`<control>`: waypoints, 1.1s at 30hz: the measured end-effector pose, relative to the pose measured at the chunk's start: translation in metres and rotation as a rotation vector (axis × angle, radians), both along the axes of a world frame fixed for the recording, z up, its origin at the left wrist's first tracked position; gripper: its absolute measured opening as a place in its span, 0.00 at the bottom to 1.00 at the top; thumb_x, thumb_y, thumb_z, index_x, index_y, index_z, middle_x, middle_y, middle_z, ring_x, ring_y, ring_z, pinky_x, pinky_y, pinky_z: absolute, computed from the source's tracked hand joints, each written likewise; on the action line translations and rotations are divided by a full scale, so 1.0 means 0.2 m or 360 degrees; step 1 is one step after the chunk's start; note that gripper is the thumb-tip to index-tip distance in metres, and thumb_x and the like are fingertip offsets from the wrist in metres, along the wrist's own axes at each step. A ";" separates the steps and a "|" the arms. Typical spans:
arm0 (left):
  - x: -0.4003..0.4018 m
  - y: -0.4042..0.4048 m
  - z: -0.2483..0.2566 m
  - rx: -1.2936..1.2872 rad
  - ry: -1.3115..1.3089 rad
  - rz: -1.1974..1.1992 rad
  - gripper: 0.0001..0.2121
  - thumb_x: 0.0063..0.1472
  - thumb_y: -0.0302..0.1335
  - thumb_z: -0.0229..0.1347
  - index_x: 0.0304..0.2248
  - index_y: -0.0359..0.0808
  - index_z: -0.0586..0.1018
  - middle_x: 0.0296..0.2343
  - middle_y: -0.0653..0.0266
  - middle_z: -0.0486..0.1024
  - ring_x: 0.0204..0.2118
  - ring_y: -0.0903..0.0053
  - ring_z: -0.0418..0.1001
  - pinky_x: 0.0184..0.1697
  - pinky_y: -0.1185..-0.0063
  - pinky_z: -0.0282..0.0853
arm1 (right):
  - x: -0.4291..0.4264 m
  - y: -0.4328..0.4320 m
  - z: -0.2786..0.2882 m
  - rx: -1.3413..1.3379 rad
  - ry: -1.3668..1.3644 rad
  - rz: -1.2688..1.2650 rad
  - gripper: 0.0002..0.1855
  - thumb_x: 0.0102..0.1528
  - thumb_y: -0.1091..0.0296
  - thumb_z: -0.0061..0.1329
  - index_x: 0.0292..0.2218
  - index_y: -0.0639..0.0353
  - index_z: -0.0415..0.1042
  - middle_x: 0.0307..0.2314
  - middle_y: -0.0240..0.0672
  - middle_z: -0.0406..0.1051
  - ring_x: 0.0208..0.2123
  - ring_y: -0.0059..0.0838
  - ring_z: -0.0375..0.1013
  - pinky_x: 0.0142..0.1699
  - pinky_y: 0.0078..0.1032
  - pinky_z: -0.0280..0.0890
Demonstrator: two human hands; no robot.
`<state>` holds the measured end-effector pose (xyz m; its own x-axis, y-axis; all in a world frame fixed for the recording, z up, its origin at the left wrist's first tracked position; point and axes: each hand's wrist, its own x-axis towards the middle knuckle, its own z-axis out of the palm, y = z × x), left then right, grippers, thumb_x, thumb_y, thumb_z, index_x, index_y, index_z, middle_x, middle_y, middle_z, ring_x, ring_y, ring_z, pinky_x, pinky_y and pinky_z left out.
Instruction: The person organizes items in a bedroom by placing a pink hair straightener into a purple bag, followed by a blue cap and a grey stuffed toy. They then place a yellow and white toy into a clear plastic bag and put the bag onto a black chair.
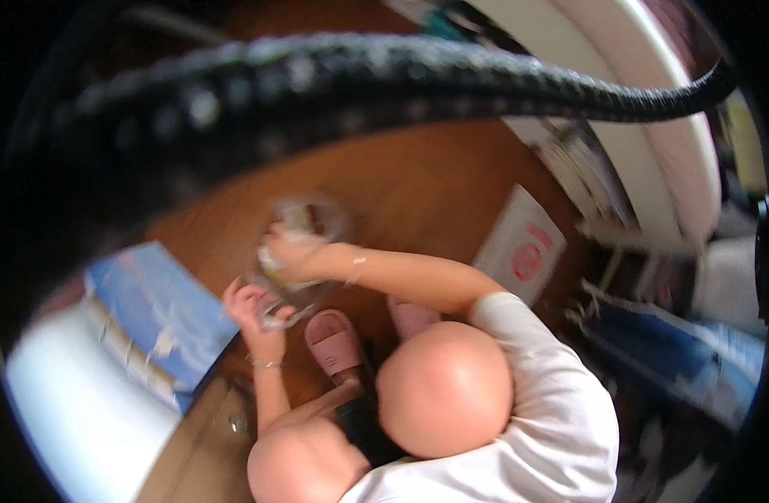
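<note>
A crumpled, see-through plastic bag or wrapper point(326, 220) spans both hands over the floor, blurred by motion. My right hand point(296, 253) grips its upper part, where something small and dark shows through. Lower and to the left, my left hand point(253, 306) has its fingers curled around a loose edge of the clear plastic. What else the plastic holds is too blurred to tell. Just below the hands are my feet in pink slippers point(334, 342), between my bent knees.
Brown wooden floor point(416, 182) lies ahead. A blue picture-covered box or bag point(164, 308) stands at left beside a white rounded surface point(89, 402). To the right are a white sheet with red print point(520, 248), a blue bag point(661, 346) and stacked papers point(579, 170). A black braided cord point(384, 75) crosses the view.
</note>
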<state>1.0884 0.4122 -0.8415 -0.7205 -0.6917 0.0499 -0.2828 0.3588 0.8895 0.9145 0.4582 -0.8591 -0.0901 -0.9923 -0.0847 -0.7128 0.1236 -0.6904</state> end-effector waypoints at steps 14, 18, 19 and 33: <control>-0.20 0.08 0.04 0.0333 0.0190 -0.0163 0.37 0.44 0.41 0.58 0.47 0.33 0.50 0.30 0.63 0.60 0.32 0.77 0.59 0.38 0.80 0.58 | 0.02 1.29 -0.14 -0.0088 0.0322 -0.1923 0.29 0.38 0.65 0.53 0.42 0.61 0.59 0.45 0.50 0.51 0.47 0.49 0.50 0.50 0.39 0.49; -0.21 0.08 0.05 0.0360 0.0217 -0.0158 0.37 0.44 0.41 0.58 0.48 0.33 0.50 0.31 0.63 0.60 0.32 0.77 0.59 0.38 0.80 0.58 | 0.01 1.62 -0.14 0.0531 0.0723 -0.2500 0.46 0.35 0.54 0.56 0.49 0.66 0.47 0.49 0.49 0.44 0.51 0.50 0.44 0.53 0.41 0.42; -0.21 0.08 0.05 0.0349 0.0216 -0.0163 0.37 0.44 0.40 0.58 0.48 0.34 0.51 0.30 0.64 0.60 0.32 0.77 0.59 0.38 0.80 0.58 | -0.01 1.63 -0.15 0.0551 0.0717 -0.2564 0.48 0.34 0.54 0.56 0.50 0.66 0.45 0.50 0.49 0.40 0.52 0.50 0.41 0.53 0.42 0.41; -0.19 -0.02 0.12 0.0101 0.0134 -0.0181 0.17 0.44 0.25 0.58 0.34 0.34 0.67 0.24 0.65 0.66 0.25 0.79 0.65 0.29 0.82 0.63 | -0.27 1.64 -0.41 0.0790 0.0654 -0.2772 0.30 0.37 0.76 0.47 0.45 0.67 0.57 0.41 0.50 0.60 0.43 0.47 0.60 0.48 0.33 0.55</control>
